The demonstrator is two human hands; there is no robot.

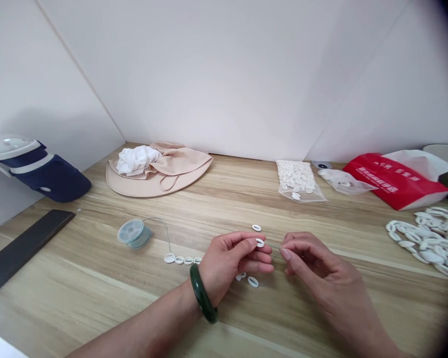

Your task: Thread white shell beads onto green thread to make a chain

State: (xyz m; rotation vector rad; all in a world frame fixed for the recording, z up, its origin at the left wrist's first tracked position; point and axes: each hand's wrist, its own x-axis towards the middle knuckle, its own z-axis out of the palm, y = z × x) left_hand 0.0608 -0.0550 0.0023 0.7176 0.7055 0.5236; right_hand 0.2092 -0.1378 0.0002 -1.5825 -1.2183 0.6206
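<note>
My left hand (pixel 235 261), with a dark green bangle (pixel 201 293) at the wrist, pinches a white cowrie shell bead (pixel 260 243) between thumb and forefinger. Facing it, my right hand (pixel 313 263) is closed on a thin greenish cord (pixel 272 245) that runs to that bead. Whether the cord passes through the bead is too small to tell. From a spool of pale blue-green cord (pixel 134 233), a strand leads to a row of strung shell beads (pixel 188 260), partly hidden behind my left hand. Loose beads lie close by, one beyond the fingers (pixel 256 227) and one nearer me (pixel 253 282).
A clear bag of shell beads (pixel 296 176), a smaller bag (pixel 343 180) and a red package (pixel 395 179) stand at the back right. Strung shells (pixel 433 238) are heaped at right. A beige sun hat (pixel 157 169), navy bottle (pixel 41 169) and dark slab (pixel 26 248) lie left.
</note>
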